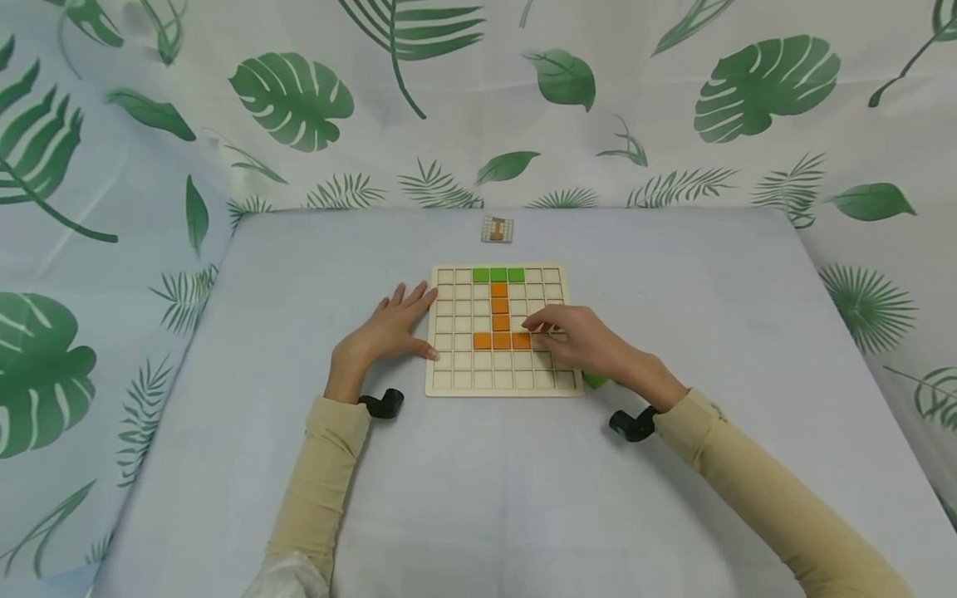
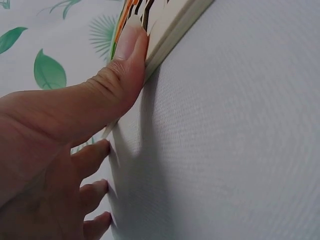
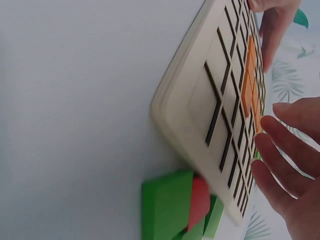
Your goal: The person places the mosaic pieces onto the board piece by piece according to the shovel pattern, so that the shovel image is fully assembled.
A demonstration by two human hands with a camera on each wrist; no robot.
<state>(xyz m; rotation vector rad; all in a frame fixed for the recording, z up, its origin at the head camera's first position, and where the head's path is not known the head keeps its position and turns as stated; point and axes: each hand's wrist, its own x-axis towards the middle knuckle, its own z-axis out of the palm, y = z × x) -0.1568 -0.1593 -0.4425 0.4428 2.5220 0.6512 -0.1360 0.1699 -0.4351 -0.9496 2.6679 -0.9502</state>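
Note:
A pale wooden grid board (image 1: 463,389) lies on the table. Three green tiles (image 1: 498,275) fill part of its top row. Below them runs a column of orange tiles (image 1: 499,306), ending in a row of three orange tiles (image 1: 502,341). My left hand (image 1: 385,332) is spread at the board's left side, and its thumb (image 2: 131,42) rests on the board's edge. My right hand (image 1: 579,339) hovers over the board's right part, fingertips close to the rightmost orange tile. In the right wrist view its fingers (image 3: 285,142) are loosely bent, with nothing visible between them.
A small card (image 1: 497,229) with a grid pattern lies beyond the board. Beside the board's right edge, partly hidden by my right arm, are several green blocks (image 3: 167,200) and a red piece (image 3: 198,200). A leaf-patterned cloth (image 1: 449,124) hangs behind the table.

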